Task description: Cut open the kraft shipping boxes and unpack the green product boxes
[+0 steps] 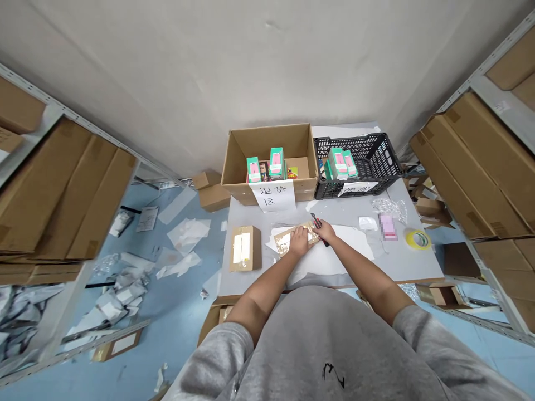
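Pale grey tabletop (401, 262) fills the middle of a cramped storeroom, with a sheet of white paper (338, 259) spread near its front edge. On that sheet lies a flat kraft-paper parcel (288, 240) patched with clear tape, directly under the hands. The left hand (298, 242) rests palm down on the parcel with its fingers open, while the right hand (325, 231) is closed around a black-and-red utility knife (316, 223), held at the parcel's right end. Left of the parcel stands a small brown cardboard box (244, 249) with a white label. Right of it lie a roll of yellow tape (418, 240), crumpled bubble wrap (388, 209) and a blurred pink item (388, 226). Beyond the parcel, an open cardboard carton (267, 139) holds teal-and-pink product boxes (276, 162), beside a black plastic crate (359, 167) holding more of them.
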Demonstrator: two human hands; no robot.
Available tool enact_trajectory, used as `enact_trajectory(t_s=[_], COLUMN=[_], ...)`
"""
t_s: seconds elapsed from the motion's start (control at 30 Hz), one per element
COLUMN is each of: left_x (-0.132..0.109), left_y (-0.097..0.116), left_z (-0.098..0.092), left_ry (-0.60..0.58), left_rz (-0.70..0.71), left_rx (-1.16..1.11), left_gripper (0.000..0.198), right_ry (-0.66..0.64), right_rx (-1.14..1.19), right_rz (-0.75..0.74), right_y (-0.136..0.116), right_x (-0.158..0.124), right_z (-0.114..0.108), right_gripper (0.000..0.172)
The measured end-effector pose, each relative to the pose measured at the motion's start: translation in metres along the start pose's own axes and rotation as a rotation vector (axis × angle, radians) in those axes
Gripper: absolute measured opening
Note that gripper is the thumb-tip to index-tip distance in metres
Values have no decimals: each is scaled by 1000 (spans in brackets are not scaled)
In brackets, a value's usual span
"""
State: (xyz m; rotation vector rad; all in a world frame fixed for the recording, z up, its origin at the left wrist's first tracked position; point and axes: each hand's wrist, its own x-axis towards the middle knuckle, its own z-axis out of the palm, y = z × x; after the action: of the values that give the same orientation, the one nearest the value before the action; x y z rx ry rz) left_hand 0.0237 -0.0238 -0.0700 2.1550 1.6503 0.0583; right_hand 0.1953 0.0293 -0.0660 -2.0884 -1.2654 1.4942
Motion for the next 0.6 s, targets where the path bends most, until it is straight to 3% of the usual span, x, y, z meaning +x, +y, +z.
enact_trajectory(t_s=[0.1,0.27,0.4,0.6], left_x=[0,3,1,-2], left_y=[5,8,8,12], left_z=[-1,1,1,1], left_ry=[-15,2,3,-8], left_rz=[-26,-49,-48,-126], left_rx=[6,43,59,74], left_gripper=[55,52,52,52], right_ry=[-19,-45,54,88], right_rx=[14,44,97,-81], right_rz=[-61,-119,-28,54], right_y=[17,38,26,9], right_x=[-20,-41,-28,-8], right_z=[-11,-19,-6,10], right_gripper=[16,15,24,33])
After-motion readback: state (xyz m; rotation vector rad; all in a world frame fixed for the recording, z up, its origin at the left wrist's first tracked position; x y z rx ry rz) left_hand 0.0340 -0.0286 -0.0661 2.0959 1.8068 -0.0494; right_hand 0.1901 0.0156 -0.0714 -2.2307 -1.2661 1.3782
